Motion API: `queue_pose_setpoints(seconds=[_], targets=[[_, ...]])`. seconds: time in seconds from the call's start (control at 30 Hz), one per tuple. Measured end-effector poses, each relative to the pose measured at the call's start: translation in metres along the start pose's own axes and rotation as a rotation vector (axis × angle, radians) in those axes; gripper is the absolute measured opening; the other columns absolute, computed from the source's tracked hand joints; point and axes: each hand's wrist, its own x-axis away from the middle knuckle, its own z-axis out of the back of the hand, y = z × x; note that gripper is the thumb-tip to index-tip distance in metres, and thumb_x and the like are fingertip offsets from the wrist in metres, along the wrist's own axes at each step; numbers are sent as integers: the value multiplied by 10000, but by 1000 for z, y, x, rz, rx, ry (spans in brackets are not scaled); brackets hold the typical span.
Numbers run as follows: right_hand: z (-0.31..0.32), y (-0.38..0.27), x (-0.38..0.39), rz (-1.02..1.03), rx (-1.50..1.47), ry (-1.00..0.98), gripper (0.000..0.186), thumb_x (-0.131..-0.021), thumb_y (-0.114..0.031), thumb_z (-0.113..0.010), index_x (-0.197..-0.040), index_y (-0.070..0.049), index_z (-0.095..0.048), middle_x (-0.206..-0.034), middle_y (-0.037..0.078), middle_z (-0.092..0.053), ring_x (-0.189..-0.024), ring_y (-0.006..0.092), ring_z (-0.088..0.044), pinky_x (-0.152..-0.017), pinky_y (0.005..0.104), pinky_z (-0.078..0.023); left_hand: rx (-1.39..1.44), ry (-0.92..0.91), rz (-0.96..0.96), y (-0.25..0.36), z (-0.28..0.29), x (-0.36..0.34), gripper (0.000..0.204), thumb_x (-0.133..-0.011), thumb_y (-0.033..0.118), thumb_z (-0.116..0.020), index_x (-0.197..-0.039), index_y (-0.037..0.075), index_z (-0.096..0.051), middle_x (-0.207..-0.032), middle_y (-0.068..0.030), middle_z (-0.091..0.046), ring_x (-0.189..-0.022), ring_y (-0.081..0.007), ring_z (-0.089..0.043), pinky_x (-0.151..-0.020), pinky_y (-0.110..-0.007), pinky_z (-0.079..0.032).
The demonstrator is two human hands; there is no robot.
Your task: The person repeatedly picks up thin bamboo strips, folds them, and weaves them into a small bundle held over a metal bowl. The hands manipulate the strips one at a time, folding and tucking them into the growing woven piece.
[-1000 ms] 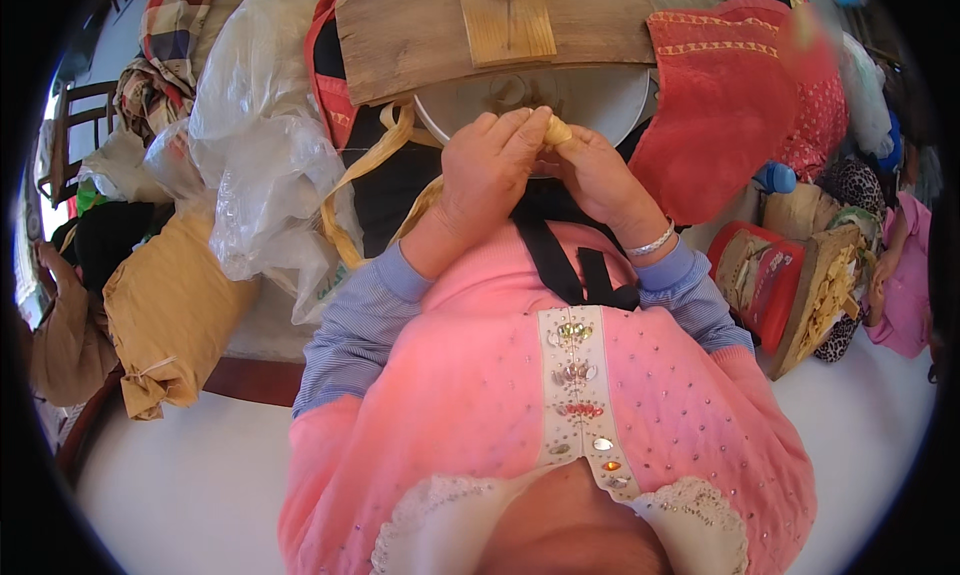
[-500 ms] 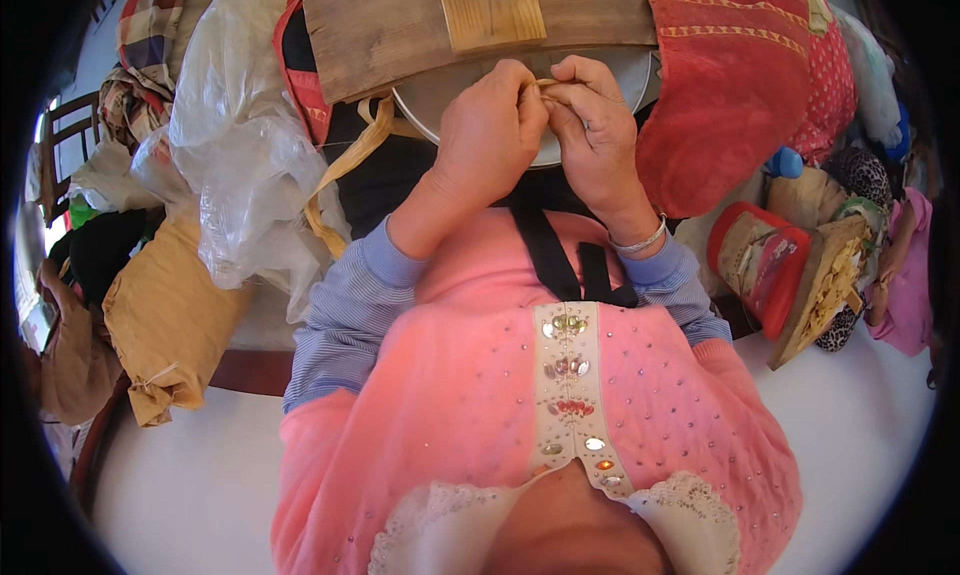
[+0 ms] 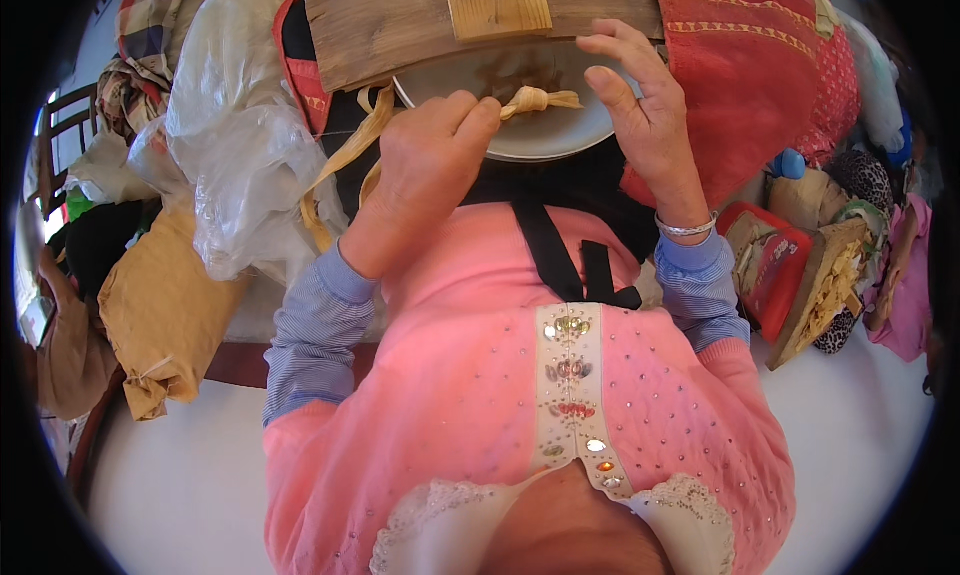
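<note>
Nearest, the pink top (image 3: 520,415) fills the lower frame and hides the lap. Beyond it the left hand (image 3: 425,170) is closed, pinching the knotted end of a pale straw strip (image 3: 535,100) whose tail trails to 8 o'clock behind the wrist. At its 3 o'clock the right hand (image 3: 645,105) hovers with fingers spread, holding nothing. Farther on, the grey plate (image 3: 540,140) under the strip is half covered by a wooden board (image 3: 420,20), itself cut off at the top edge.
</note>
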Motion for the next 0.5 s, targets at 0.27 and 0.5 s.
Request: queue_pose_setpoints(seconds=[0.27,0.5], targets=[[10,-10,-20,-448,-489,-621,152,-883,-134,-632,-963,-6,-657,-739,-1,-610,-643,66,-569,-599,212,-460,722,-275,319,-3,-4,-19,139,-911,131,-618,-956,0,-631,-688,3,-524,-610,-93,-444,-546,-276,-384],[6,-10,-36,-392,-467,-360,142,-914,-119,-590,-979,-14,-659,-776,-18,-613,-629,38,-504,-579,193,-426,865,-268,504,-27,16,-46,212,-951,171,-580,-961,-31,-644,-703,35,-516,-654,-54,-423,-578,-210,-363]])
